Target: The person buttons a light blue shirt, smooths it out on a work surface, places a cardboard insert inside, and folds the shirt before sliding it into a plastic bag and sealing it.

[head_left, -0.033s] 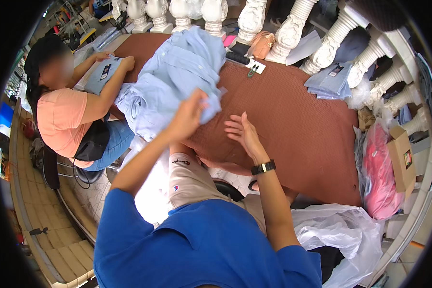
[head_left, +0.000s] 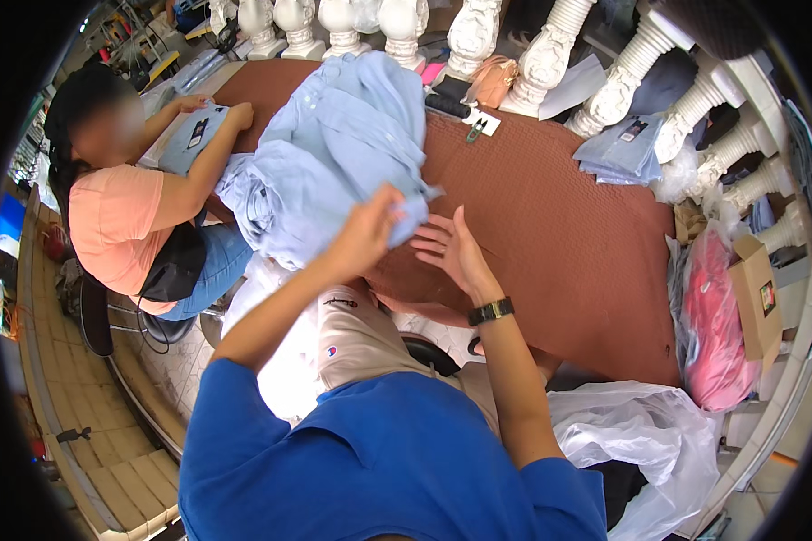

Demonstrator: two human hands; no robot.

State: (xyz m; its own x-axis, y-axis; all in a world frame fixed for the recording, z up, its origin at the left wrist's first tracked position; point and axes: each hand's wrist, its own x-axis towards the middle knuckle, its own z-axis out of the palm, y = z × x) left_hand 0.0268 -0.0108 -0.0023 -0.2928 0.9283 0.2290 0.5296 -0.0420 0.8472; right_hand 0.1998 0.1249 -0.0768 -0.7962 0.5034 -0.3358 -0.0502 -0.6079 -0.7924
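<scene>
A light blue button-up shirt (head_left: 338, 135) lies bunched on the brown cloth-covered table (head_left: 550, 243). My left hand (head_left: 367, 234) is closed on the shirt's near right part and lifts it slightly; this edge is blurred by motion. Just right of that part is my right hand (head_left: 458, 257), its fingers apart and nothing in it. A dark watch (head_left: 491, 312) sits on my right wrist. At the left, a co-worker in a peach top holds a folded blue garment (head_left: 194, 135) with both hands.
White balusters (head_left: 550, 59) line the table's far edge. A green-and-black clip (head_left: 476, 131) lies near a black roll (head_left: 447, 106). Folded blue garments (head_left: 622, 149) are stacked at the far right. Pink goods in plastic (head_left: 720, 316) stand beside a cardboard box (head_left: 756, 293).
My left hand has moved a little to the right, drawing the shirt's edge with it. My right hand has shifted slightly left, closer to the shirt.
</scene>
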